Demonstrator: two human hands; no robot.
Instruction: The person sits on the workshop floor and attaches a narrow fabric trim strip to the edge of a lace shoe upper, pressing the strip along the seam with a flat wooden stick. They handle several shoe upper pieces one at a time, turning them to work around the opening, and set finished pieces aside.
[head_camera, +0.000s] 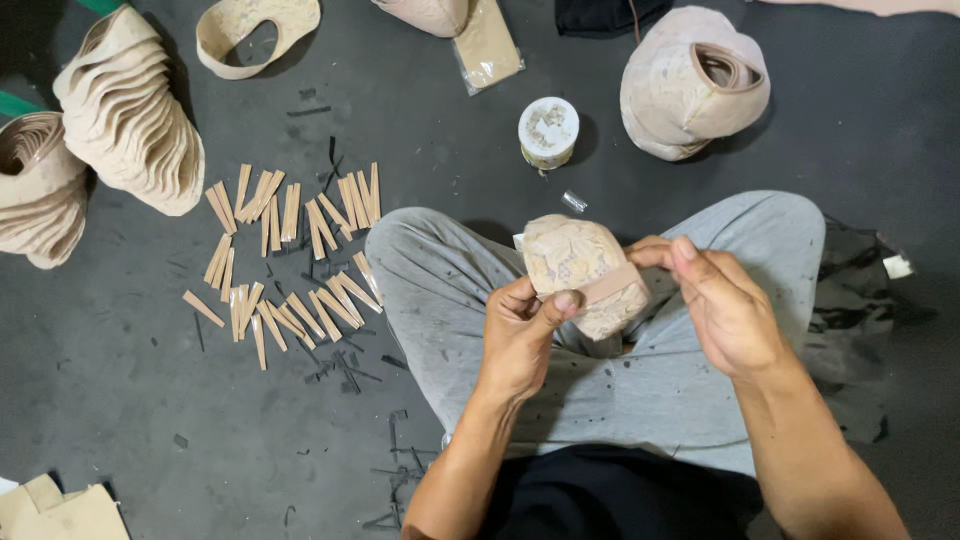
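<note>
Over my lap I hold a beige patterned shoe upper piece between both hands. My left hand grips its near left side, thumb pressing on a tan strap laid across it. My right hand pinches the strap's right end at the piece's edge. Both hands touch the same piece.
Several tan strips lie scattered on the dark floor at left. Stacks of beige shoe uppers sit far left, another pile at upper right. A small round tin stands ahead. Black scraps litter the floor. My grey trousers cross below.
</note>
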